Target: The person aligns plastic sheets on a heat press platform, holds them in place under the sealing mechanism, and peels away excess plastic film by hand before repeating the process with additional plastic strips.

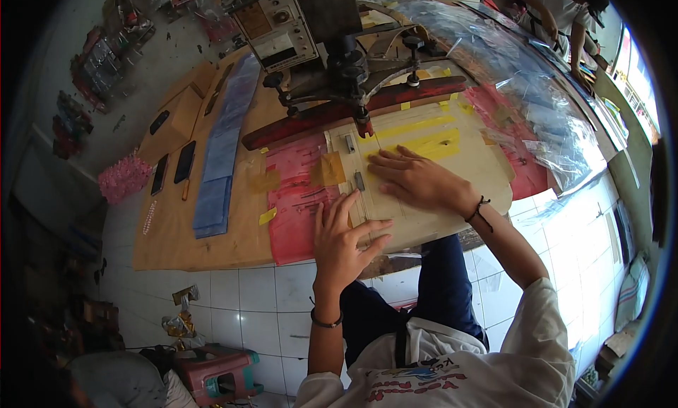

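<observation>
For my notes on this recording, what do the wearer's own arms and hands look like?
Both the left hand and right hand are bare, without gloves. The left wrist has a narrow dark band; the right has a thin dark cord bracelet with a loose end. The sleeves are short, loose and whitish.

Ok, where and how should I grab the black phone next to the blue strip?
From above, probably with the left hand: pinch the black phone by its long edges at mid-length. It lies flat, bare wood shows along both sides, and a wooden handle lies by its near end.
</observation>
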### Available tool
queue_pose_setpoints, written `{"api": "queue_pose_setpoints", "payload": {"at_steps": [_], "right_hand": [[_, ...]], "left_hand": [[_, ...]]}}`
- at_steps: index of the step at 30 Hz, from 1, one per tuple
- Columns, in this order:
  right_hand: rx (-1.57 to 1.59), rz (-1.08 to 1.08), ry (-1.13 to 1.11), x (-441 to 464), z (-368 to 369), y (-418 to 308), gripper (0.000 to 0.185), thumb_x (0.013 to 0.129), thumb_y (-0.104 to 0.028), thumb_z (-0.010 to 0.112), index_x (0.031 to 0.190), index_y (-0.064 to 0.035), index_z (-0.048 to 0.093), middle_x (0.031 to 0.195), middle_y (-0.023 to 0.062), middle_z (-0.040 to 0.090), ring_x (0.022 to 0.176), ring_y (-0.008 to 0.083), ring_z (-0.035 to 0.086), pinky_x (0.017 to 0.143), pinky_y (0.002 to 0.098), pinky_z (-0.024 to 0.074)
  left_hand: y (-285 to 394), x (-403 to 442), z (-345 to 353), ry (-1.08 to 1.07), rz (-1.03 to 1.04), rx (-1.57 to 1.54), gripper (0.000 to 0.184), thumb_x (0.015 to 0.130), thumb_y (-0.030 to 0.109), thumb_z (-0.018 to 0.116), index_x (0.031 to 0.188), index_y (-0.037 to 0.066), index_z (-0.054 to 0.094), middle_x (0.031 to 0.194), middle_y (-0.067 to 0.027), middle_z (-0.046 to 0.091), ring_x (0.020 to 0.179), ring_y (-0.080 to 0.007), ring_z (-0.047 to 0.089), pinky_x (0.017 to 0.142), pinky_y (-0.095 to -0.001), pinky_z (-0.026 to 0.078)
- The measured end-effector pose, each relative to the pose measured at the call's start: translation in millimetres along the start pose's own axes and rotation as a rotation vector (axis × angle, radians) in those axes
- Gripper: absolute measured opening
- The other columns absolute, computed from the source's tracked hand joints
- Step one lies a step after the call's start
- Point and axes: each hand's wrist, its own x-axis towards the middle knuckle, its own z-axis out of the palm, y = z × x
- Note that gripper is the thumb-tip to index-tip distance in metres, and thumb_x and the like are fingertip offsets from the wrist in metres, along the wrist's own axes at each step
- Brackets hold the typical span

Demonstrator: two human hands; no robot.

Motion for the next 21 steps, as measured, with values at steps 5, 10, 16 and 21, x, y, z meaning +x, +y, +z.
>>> {"api": "queue_pose_setpoints", "payload": {"at_steps": [5,10,16,21], "right_hand": [[-0.090,0.078,-0.025,-10.3,-0.5,-4.0,0.063,0.109,-0.048,0.040,0.151,-0.0018,0.046,0.160,0.0160,0.043,0.152,0.0315,0.035,0.127,0.0508,0.0232],[-0.093,0.194,-0.015,-23.5,-9.5,-8.4,0.067,0.107,-0.052,0.040,0.151,-0.0016,0.047,0.159,0.0168,0.044,0.151,0.0325,0.036,0.126,0.0528,0.0214],[-0.109,0.137,0.023,0.3,10.6,-6.7,0.069,0.106,-0.053,0.042,0.150,-0.0003,0.047,0.159,0.0180,0.044,0.151,0.0335,0.036,0.127,0.0541,0.0203],[-0.073,0.150,-0.005,-0.5,9.0,-4.1,0.070,0.106,-0.054,0.042,0.151,0.0001,0.045,0.160,0.0188,0.041,0.152,0.0345,0.033,0.127,0.0559,0.0185]], "left_hand": [[1.8,-0.6,-1.5,0.003,-0.014,0.013,0.026,0.083,0.042,0.080,0.105,0.029,0.081,0.147,-0.0110,0.053,0.138,-0.0315,0.046,0.119,-0.0604,0.026],[3.1,1.0,0.2,0.025,-0.009,0.006,0.025,0.079,0.038,0.082,0.102,0.027,0.082,0.148,-0.0108,0.053,0.137,-0.0318,0.049,0.118,-0.0592,0.028],[4.3,1.2,-3.1,0.002,-0.005,0.022,0.026,0.081,0.037,0.081,0.104,0.026,0.082,0.147,-0.0111,0.055,0.135,-0.0325,0.051,0.118,-0.0592,0.029],[6.6,0.1,0.5,0.007,-0.024,0.007,0.025,0.081,0.037,0.080,0.104,0.026,0.082,0.147,-0.0111,0.055,0.136,-0.0324,0.051,0.118,-0.0599,0.028]]}}
